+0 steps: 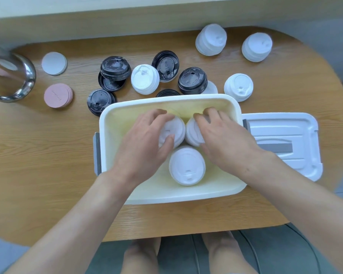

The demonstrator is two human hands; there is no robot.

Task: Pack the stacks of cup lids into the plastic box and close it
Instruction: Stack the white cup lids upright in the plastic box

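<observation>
An open white plastic box [115,119] stands in the middle of the wooden table. Inside it, my left hand [145,143] grips a stack of white cup lids [177,128], and my right hand [224,139] grips a second white stack [191,133] right beside it. A third white stack [186,165] stands free in the box, nearer to me. The box's white cover [285,143] lies flat on the table just right of the box. Behind the box stand more stacks: white ones [145,79] [238,87] [211,39] [256,47] and black ones [115,68] [192,80] [99,101].
A single black lid [165,65] lies behind the box. At the left are a pink stack of discs [57,94], a white disc stack [54,63] and a shiny metal container [12,76] at the table's edge. My knees show below the table's near edge.
</observation>
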